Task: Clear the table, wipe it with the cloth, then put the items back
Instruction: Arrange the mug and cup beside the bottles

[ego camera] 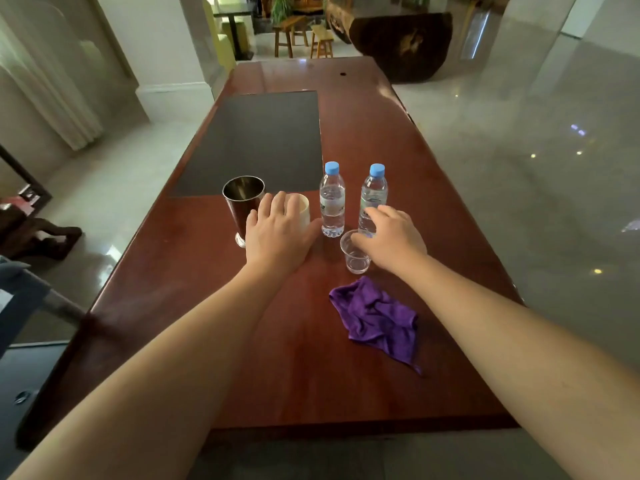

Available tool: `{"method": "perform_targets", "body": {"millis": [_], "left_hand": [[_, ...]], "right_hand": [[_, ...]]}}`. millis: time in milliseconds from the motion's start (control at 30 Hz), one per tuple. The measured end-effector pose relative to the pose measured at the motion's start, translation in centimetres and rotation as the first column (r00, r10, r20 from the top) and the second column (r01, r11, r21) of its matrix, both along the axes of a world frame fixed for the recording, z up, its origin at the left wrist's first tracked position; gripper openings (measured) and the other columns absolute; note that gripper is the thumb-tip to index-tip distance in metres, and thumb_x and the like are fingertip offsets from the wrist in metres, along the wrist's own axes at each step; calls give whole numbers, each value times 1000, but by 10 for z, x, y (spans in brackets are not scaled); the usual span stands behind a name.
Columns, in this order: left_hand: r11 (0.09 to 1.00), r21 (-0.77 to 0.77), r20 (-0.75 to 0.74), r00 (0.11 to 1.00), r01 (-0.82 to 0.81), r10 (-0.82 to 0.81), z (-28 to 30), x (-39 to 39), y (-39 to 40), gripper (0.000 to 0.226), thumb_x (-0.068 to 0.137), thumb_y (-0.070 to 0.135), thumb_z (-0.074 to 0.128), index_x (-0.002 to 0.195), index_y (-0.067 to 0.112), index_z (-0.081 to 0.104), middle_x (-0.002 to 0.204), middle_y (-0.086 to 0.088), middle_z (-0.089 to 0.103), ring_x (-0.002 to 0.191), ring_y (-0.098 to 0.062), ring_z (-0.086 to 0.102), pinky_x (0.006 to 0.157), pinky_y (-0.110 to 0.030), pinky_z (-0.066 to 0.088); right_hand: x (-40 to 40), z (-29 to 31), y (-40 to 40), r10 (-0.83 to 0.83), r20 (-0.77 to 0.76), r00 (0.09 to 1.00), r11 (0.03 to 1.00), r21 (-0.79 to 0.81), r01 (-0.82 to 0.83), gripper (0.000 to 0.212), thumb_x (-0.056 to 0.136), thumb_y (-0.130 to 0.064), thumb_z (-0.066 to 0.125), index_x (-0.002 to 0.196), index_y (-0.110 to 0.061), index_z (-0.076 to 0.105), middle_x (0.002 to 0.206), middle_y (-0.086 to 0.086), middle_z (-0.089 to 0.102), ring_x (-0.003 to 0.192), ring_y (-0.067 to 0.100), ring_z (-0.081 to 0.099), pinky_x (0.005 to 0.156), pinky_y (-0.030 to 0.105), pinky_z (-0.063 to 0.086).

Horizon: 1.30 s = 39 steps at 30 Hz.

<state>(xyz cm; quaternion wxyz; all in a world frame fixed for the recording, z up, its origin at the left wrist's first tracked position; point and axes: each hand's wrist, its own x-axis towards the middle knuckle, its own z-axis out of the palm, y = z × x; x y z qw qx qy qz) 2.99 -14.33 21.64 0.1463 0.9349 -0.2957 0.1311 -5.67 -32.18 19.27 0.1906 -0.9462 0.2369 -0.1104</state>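
Head view. Left hand [277,233] spread wide, fingers draped over pale cup [302,209], not yet closed; steel tumbler [243,202] just beside, toward table's left edge. Right hand [389,237] half open, fingers at rim of clear cup [356,252], holding nothing. Two bottles [332,199] [372,199] upright directly behind. Cloth [375,317] crumpled nearer the near edge, right of centre.

Risks, as judged: tall, narrow-footed tumbler liable to tip if knocked by left wrist; right bottle liable to topple from knuckle contact; thin clear cup liable to buckle under firm grip.

Room: table [363,109] bare toward far edge, dark mat [256,143] unoccupied; right edge near bottles; wide bare strip along near edge.
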Motion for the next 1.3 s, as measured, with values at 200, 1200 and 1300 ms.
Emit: {"method": "perform_targets", "body": {"millis": [200, 1200, 1300], "left_hand": [[999, 22, -250, 968, -24, 29, -63, -18, -17, 62, 92, 58, 44, 134, 14, 46, 141, -8, 48, 134, -31, 37, 105, -48, 34], [762, -370, -927, 166, -532, -335, -121, -33, -33, 17, 81, -3, 57, 85, 11, 66, 81, -13, 70, 67, -23, 68, 59, -33, 58], [657, -415, -889, 127, -629, -440, -99, -34, 3, 34, 81, -7, 51, 104, 13, 65, 94, -16, 69, 84, -32, 66, 75, -42, 55]], "right_hand": [[-33, -47, -15, -102, -97, 990, 986, 122, 114, 66, 85, -52, 53, 142, -20, 43, 147, 5, 43, 131, 29, 39, 100, 40, 38], [-49, -93, -5, -184, -141, 973, 270, 944, 188, 23, 67, -3, 56, 50, -17, 50, 65, 9, 43, 70, 27, 38, 62, 38, 28], [-34, -78, 14, -66, -173, 983, 138, 974, 180, 18, 73, 0, 51, 62, -15, 54, 70, 11, 51, 67, 26, 49, 58, 32, 37]]}}
